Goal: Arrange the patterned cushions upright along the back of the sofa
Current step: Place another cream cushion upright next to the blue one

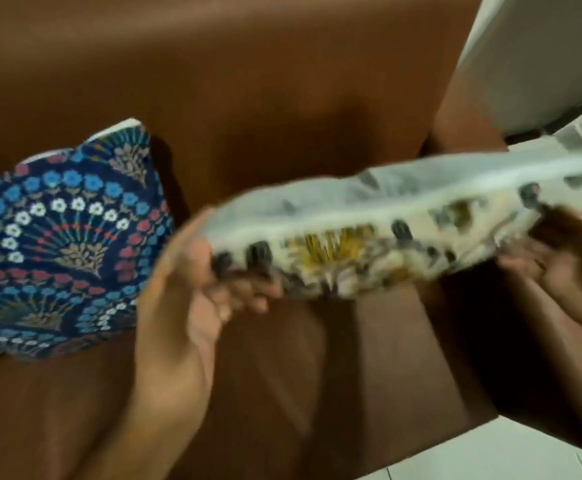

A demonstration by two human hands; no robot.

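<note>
Head view: motion blur over the whole centre, detail limited.

Pale cushion (386, 233) with grey and yellow print is held in the air above the seat (282, 393) of the brown sofa (369, 126). It lies flat and edge-on to the camera, with its right end higher than its left. It rests on nothing.

Left hand (196, 285) grips the cushion's left end, fingers (248, 292) curled under the lower face. Thumb position can't be read through the blur.

Right hand (556, 258) grips the right end, fingers wrapped around the edge. It is heavily smeared, so the exact finger layout is unclear.

Blue cushion (61, 244) with a floral fan pattern stands on the seat at far left, upright and leaning back against the backrest (196, 74). It is partly cut by the frame edge and sits just beside the left hand, without visible contact.

Armrest (462, 109) closes the sofa on the right. White tiled floor (497, 452) shows at bottom right.
</note>
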